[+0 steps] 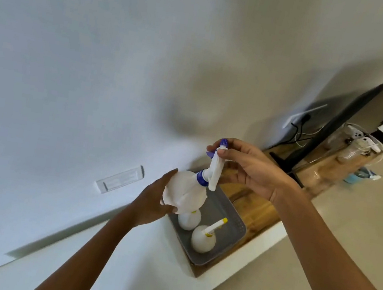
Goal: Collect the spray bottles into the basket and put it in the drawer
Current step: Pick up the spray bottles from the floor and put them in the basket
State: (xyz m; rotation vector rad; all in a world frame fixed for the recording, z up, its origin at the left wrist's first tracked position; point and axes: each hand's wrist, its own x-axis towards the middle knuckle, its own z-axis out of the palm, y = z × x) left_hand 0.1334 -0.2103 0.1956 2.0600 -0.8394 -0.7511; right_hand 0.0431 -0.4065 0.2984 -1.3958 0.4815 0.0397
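Note:
A white spray bottle with a blue collar and nozzle (pixel 187 190) hangs tilted above the grey basket (pixel 230 210). My left hand (pixel 154 201) grips its round body from the left. My right hand (pixel 251 169) pinches the blue-tipped spray head at the top. Two white spray bottles with yellow trim lie inside the basket: one (pixel 203 238) near the front, another (pixel 189 219) partly hidden under the held bottle. The basket rests on a wooden surface (pixel 257 210) set into the white counter. No drawer is visible.
A white counter (pixel 117 258) runs along a white wall with a clear wall plate (pixel 119 182). To the right stand a dark monitor (pixel 334 122) with cables and a clear container (pixel 349 154) holding white devices. Glossy beige floor lies at the right.

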